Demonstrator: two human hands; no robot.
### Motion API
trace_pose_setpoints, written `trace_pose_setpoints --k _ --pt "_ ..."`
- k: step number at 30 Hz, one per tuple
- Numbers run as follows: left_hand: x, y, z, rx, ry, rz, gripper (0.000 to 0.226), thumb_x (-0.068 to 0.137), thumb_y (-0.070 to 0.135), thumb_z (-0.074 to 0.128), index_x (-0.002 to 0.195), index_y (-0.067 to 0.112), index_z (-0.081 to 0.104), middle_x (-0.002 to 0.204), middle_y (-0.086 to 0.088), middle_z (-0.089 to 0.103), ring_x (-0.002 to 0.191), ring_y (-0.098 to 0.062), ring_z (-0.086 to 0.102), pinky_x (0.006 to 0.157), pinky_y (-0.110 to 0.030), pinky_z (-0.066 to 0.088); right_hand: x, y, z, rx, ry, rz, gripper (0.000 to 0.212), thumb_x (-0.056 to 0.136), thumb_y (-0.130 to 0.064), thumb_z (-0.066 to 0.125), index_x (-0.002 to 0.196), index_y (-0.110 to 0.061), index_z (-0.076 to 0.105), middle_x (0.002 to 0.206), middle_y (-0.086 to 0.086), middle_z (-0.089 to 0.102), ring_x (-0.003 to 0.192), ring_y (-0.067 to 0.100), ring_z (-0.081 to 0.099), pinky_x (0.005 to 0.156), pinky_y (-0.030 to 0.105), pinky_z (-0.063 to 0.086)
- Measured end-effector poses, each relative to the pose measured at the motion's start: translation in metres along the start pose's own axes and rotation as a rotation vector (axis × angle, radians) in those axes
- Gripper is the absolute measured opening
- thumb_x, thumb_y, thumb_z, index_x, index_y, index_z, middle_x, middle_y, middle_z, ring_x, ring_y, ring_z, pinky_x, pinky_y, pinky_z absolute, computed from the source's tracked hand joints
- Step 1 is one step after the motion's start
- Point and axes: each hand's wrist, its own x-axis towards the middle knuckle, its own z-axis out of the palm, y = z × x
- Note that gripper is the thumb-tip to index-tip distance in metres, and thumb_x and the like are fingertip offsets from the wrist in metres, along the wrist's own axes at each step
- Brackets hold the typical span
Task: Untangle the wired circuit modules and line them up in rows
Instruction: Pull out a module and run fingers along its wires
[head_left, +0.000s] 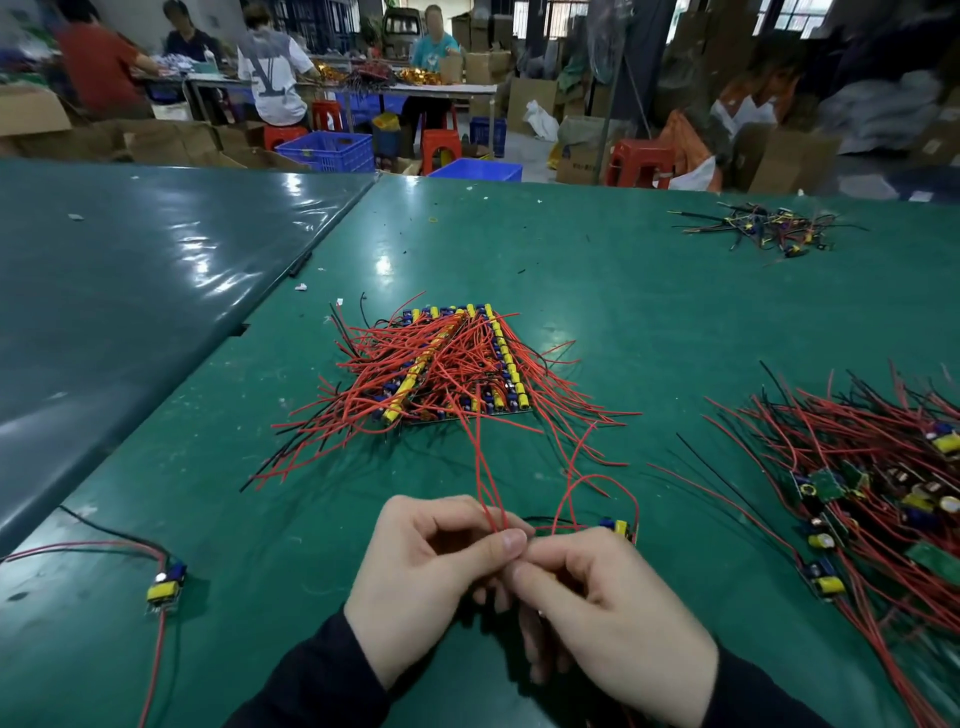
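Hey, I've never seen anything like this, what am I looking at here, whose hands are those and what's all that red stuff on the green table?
This is one picture from a camera worn on a person's head, looking forward and down, so the two hands at the bottom are that person's own. There is no machine.

The left hand and right hand meet in front of the person and pinch thin red wires. Those wires lead to a small circuit module lying just beyond the right hand.

On the green table ahead is a neat stack of modules in rows, red wires fanning out. To the right lies a tangled pile not yet sorted. One single module sits at the left, and a small heap of scraps lies far right. Other people work at tables behind.
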Motion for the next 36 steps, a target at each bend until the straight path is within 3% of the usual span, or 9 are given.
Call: trace_pose_setpoints --k 3,8,12,14,17,21,26,30,36 --pt "-0.001 -0.003 0.003 0.13 0.043 0.007 0.016 0.069 0.017 0.07 0.072 0.002 0.074 0.063 -0.007 0.067 0.049 -0.011 0.054 0.046 -0.018 0.04 -0.003 0.003 0.004 -0.306 0.094 -0.076 0.031 0.089 -0.031 0.046 0.063 -0.018 0.057 0.053 0.009 0.061 0.047 0.025 0.057 0.049 0.037 0.046" --pt "0.006 0.006 -0.006 -0.244 -0.053 -0.295 0.014 0.06 0.005 0.077 0.074 0.004 0.074 0.05 -0.006 0.052 0.039 -0.011 0.044 0.036 -0.015 0.033 -0.001 -0.003 -0.001 0.164 -0.098 0.114 0.029 0.094 -0.016 0.047 0.07 -0.012 0.064 0.046 0.001 0.058 0.039 0.014 0.058 0.037 0.019 0.04" --pt "0.009 0.01 -0.013 -0.423 -0.054 -0.371 0.012 0.06 0.0 0.077 0.07 0.006 0.074 0.053 -0.004 0.053 0.042 -0.01 0.048 0.038 -0.014 0.037 -0.001 -0.005 -0.003 0.241 -0.163 0.106 0.031 0.094 -0.017 0.048 0.068 -0.017 0.065 0.046 0.002 0.057 0.038 0.012 0.056 0.037 0.019 0.038" --pt "0.009 0.012 -0.014 -0.491 -0.028 -0.373 0.004 0.066 0.006 0.07 0.068 0.007 0.073 0.052 -0.003 0.053 0.041 -0.009 0.047 0.038 -0.014 0.038 -0.001 -0.007 -0.001 0.268 -0.179 0.081 0.031 0.091 -0.027 0.049 0.066 -0.018 0.064 0.045 0.002 0.056 0.037 0.012 0.054 0.038 0.018 0.037" --pt "0.008 0.014 -0.017 -0.503 -0.025 -0.34 0.009 0.068 0.017 0.066 0.067 0.01 0.072 0.052 -0.003 0.053 0.041 -0.01 0.048 0.039 -0.015 0.039 -0.002 -0.009 0.001 0.334 -0.226 0.05 0.036 0.09 -0.038 0.048 0.065 -0.017 0.063 0.045 0.002 0.055 0.037 0.012 0.051 0.039 0.018 0.038" --pt "0.008 0.015 -0.015 -0.398 -0.019 -0.254 0.012 0.062 0.002 0.075 0.072 0.008 0.075 0.059 -0.006 0.061 0.043 -0.009 0.052 0.039 -0.016 0.04 -0.003 -0.011 0.0 0.313 -0.255 -0.008 0.035 0.092 -0.034 0.048 0.064 -0.017 0.061 0.044 -0.002 0.053 0.037 0.009 0.047 0.042 0.021 0.036" --pt "0.009 0.013 -0.014 -0.404 0.098 -0.217 0.02 0.049 0.008 0.072 0.069 0.005 0.075 0.057 -0.013 0.063 0.04 -0.011 0.053 0.038 -0.015 0.041 -0.002 -0.009 0.002 0.289 -0.252 -0.012 0.036 0.093 -0.031 0.047 0.062 -0.016 0.06 0.044 -0.002 0.053 0.036 0.009 0.046 0.042 0.018 0.036" --pt "0.008 0.01 -0.009 -0.302 0.185 -0.123 0.014 0.053 0.005 0.072 0.067 0.001 0.073 0.056 -0.017 0.061 0.039 -0.015 0.054 0.038 -0.018 0.042 -0.002 -0.006 0.004 0.265 -0.243 -0.005 0.036 0.093 -0.031 0.047 0.062 -0.017 0.059 0.043 -0.004 0.053 0.036 0.008 0.045 0.042 0.017 0.035" --pt "0.012 0.011 -0.017 -0.328 0.218 -0.127 0.019 0.057 0.008 0.069 0.075 0.005 0.076 0.059 -0.014 0.063 0.042 -0.011 0.053 0.04 -0.017 0.043 -0.002 -0.006 0.005 0.298 -0.315 0.03 0.038 0.092 -0.036 0.052 0.059 -0.02 0.061 0.046 -0.003 0.054 0.042 0.014 0.042 0.045 0.026 0.031"
